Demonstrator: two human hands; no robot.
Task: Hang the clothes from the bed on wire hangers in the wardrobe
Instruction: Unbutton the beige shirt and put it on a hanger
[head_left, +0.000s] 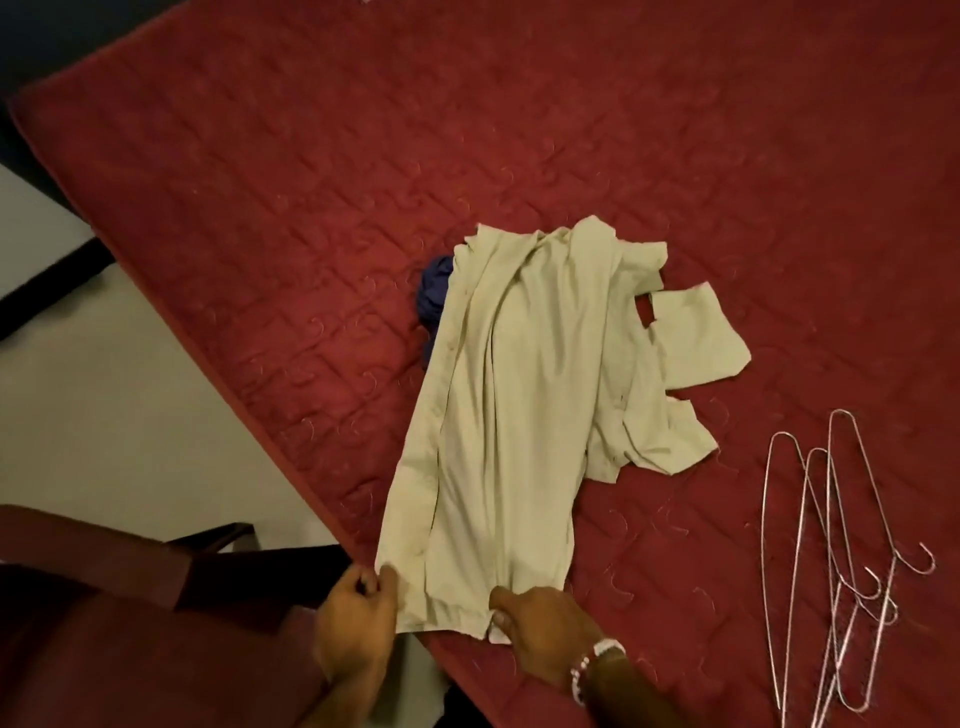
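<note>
Fingers (387, 578) of my left hand (357, 621) are pinching the near corner of the pale shirt (498, 415) at the edge of the bed (260, 182), and my right hand (540, 631) is gripping the hem alongside. The shirt is lying stretched out, partly covering a blue garment (434, 291); wire hangers (841, 545) are lying apart on its right.

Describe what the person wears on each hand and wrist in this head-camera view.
The left hand is bare: no ring, watch or sleeve shows. The right hand shows no ring either, but its wrist carries a bracelet of white beads, with a larger pale piece beside it, perhaps a watch.
</note>
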